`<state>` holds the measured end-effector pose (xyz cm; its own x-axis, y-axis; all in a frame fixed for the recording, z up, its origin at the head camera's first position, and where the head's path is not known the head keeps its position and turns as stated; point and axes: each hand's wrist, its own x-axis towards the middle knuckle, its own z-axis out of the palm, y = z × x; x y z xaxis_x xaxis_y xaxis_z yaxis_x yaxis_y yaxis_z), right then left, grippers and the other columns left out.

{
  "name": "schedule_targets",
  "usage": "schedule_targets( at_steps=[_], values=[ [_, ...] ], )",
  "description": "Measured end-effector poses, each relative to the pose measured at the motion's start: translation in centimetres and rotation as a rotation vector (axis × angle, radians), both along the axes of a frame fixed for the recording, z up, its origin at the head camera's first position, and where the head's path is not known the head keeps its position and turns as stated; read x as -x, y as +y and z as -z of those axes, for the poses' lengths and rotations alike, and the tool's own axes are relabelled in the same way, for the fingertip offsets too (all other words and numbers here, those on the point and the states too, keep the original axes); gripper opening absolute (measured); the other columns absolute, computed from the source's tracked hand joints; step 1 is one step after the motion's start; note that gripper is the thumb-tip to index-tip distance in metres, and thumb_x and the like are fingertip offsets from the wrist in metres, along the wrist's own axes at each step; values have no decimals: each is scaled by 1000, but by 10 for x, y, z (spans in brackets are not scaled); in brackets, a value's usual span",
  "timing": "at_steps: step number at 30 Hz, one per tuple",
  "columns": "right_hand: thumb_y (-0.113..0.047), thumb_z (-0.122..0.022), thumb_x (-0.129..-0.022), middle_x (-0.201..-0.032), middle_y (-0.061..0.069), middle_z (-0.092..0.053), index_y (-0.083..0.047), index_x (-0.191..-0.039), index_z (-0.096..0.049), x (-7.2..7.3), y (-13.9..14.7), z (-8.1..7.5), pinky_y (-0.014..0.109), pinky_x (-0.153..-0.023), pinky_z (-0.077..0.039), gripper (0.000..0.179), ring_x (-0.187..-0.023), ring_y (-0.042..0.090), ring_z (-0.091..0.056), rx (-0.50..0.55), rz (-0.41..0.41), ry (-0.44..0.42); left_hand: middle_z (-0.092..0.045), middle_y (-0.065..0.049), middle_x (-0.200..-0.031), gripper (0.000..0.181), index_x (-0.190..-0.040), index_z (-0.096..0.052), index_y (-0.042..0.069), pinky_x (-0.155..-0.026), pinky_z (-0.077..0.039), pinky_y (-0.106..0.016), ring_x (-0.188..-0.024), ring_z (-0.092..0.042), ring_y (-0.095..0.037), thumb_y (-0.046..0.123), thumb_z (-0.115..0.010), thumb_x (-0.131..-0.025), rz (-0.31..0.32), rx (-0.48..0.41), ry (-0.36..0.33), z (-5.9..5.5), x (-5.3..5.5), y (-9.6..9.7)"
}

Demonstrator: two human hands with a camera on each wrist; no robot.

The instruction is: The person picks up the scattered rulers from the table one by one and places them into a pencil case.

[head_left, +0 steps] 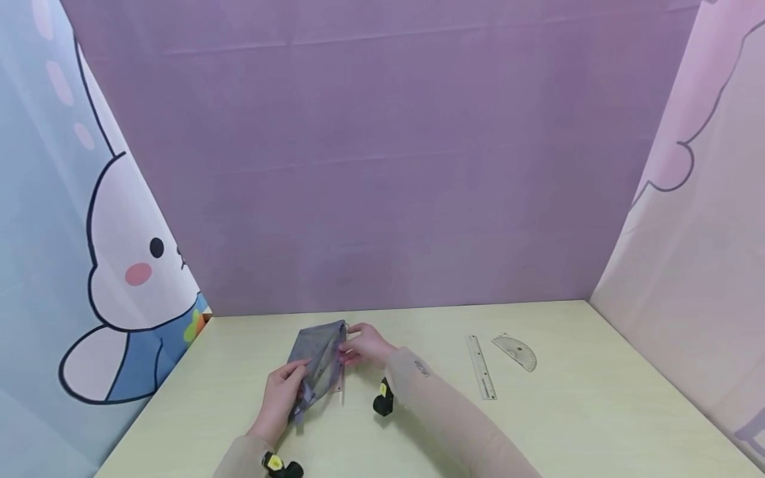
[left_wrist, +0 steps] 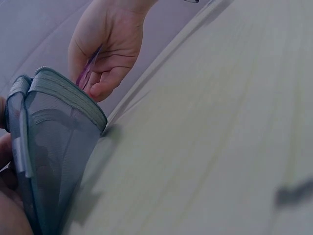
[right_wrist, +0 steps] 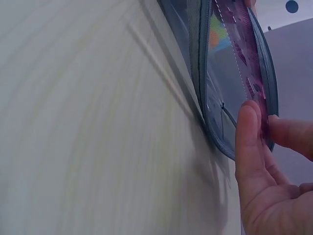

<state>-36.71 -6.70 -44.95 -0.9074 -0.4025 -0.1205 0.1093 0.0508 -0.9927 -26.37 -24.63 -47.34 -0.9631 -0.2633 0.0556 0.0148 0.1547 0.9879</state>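
Observation:
A grey-blue mesh zip pouch (head_left: 313, 346) is held tilted above the left part of the table, its mouth open towards the right. My left hand (head_left: 282, 397) grips the pouch by its near left side, thumb on the mesh. At the mouth, my right hand (head_left: 366, 345) pinches a clear, pink-tinted plastic ruler piece (right_wrist: 243, 49) with scale marks along one edge. In the right wrist view this piece lies between the zipped edges, partly inside the pouch. Its full outline is hidden, so its exact shape cannot be told.
A clear straight ruler (head_left: 481, 367) and a clear protractor (head_left: 515, 352) lie on the pale wooden table (head_left: 574, 411), right of my right forearm. A purple cloth (head_left: 406, 166) hangs behind the table, and printed curtains stand at both sides.

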Motion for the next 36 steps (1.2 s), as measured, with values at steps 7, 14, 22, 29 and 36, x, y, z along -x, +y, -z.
schedule_targets(
  at_steps=[7, 14, 22, 29, 36],
  values=[
    [9, -61, -85, -88, 20, -66, 15, -134, -35, -2, -2, -5, 39, -68, -56, 56, -65, 20, -66, 9, 10, -12, -59, -4, -86, 34, -118, -65, -5, -56, -43, -23, -59, -48, -10, 8, -55, -88, -4, -3, 8, -1, 0, 1],
    [9, -63, -84, -85, 21, -67, 15, -133, -37, -3, -5, -7, 39, -67, -56, 55, -66, 24, -67, -7, 4, -14, -56, -3, -77, 33, -118, -65, -5, -54, -42, -23, -57, -47, -10, 7, -54, -89, -7, 23, 13, -3, -1, 2],
    [8, -66, -82, -79, 21, -67, 14, -130, -42, -9, -11, -7, 35, -62, -56, 53, -58, 19, -64, -48, 4, -11, -56, -3, -79, 33, -118, -66, -5, -56, -44, -24, -61, -48, -12, 9, -53, -90, -6, 51, 8, 0, 1, 3],
    [8, -66, -82, -76, 21, -65, 13, -131, -42, -9, -18, -2, 35, -59, -56, 54, -56, 20, -63, -73, 1, -11, -56, -4, -80, 33, -118, -66, -3, -56, -43, -24, -63, -49, -12, 10, -54, -91, -11, 62, 5, -1, -1, 3],
    [10, -64, -81, -80, 22, -67, 14, -134, -39, -7, -20, 2, 34, -59, -56, 59, -56, 19, -63, -56, -23, -30, -56, -5, -79, 32, -117, -67, -3, -56, -42, -24, -62, -48, -12, 10, -53, -91, -11, 68, 2, -2, -1, 3]
  ],
)
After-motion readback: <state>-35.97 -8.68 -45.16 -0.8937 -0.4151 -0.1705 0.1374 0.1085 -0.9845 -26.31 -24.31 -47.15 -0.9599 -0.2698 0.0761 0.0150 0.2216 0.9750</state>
